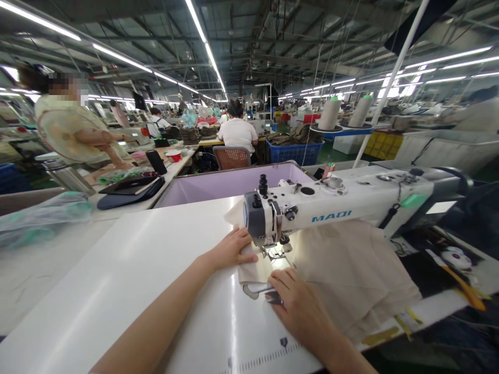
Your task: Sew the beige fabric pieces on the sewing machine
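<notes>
A white sewing machine [327, 205] stands over a beige cloth [351, 275], which runs under its lit needle area and spreads out to the right. My left hand [233, 248] lies on the cloth's left part beside the presser foot, fingers extended and apart. In front of the needle, my right hand [292, 298] rests at the cloth's near edge, its fingers curled round small scissors [253, 291]. The blades point left along the cloth edge, and part of the handle is hidden under that hand.
Behind the white table [117, 270] is a lilac-lined bin [234, 182]. Two thread cones [329, 114] stand at the back right. A fan [66, 135], dark pouch [132, 192] and plastic-wrapped bundle [42, 218] are at left. A person in white [237, 132] sits ahead.
</notes>
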Demonstrator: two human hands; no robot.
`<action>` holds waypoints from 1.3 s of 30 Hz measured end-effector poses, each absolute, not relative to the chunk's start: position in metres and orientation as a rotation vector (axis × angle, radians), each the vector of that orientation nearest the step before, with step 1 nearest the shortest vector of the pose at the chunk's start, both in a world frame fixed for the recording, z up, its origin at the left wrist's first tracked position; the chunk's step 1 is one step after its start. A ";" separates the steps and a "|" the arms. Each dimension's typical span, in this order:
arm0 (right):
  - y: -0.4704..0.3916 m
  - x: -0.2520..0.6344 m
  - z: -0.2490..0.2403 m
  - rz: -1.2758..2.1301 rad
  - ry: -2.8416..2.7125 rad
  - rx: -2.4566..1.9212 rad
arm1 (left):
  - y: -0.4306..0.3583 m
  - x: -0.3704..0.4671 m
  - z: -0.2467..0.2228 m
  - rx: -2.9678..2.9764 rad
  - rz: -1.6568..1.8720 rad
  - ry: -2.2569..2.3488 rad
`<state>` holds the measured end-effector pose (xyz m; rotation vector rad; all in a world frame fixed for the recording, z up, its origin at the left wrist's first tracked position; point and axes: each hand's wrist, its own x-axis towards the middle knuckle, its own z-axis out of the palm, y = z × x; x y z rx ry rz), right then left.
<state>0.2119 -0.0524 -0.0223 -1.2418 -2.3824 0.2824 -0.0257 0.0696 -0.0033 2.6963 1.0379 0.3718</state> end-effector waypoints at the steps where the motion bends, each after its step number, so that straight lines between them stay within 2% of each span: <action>1: -0.051 0.212 -0.021 0.278 -2.397 -1.245 | 0.070 -0.026 -0.003 2.701 0.366 1.034; 11: -0.039 0.214 -0.016 0.265 -2.470 -1.226 | 0.066 -0.019 0.011 2.764 0.311 1.143; 16: -0.042 0.216 -0.018 0.254 -2.484 -1.219 | 0.014 0.004 0.011 2.767 0.333 1.272; 22: -0.044 0.223 -0.023 0.319 -2.520 -1.202 | -0.042 0.014 0.002 2.828 0.437 1.058; 39: -0.020 0.217 -0.006 0.417 -2.461 -1.245 | 0.007 0.003 0.012 2.810 0.324 1.067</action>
